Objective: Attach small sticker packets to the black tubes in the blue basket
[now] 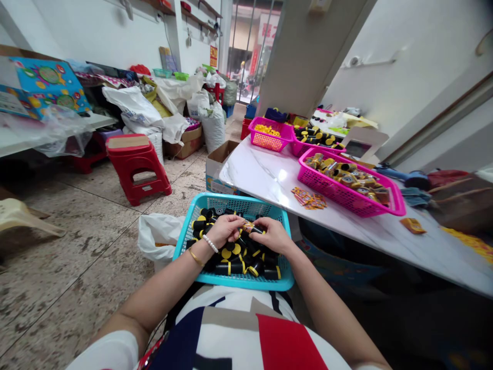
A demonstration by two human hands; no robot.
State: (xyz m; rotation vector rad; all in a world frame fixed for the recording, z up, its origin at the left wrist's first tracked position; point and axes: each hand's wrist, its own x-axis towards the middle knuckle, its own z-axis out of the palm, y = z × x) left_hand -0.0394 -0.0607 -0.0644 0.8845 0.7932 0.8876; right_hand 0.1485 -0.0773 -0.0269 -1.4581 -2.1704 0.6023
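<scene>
Above the blue basket [231,281] on my lap, both hands work on one small black tube [257,230] with an orange-and-yellow printed wrapper [248,226] around it. My right hand [274,235] grips the black end. At the wrapper's end, the fingers of my left hand [225,230] are pinched together; a white bead bracelet and a gold bangle circle that wrist. Many black tubes with yellow rims or caps [234,268] lie loose in the basket, below the hands.
On the white table [256,172] to the right, a pink basket [354,203] holds wrapped tubes, beside loose printed wrappers [308,198]. Another pink basket [269,144] has yellow pieces. A red stool [136,164] and a white sack [157,241] stand to the left.
</scene>
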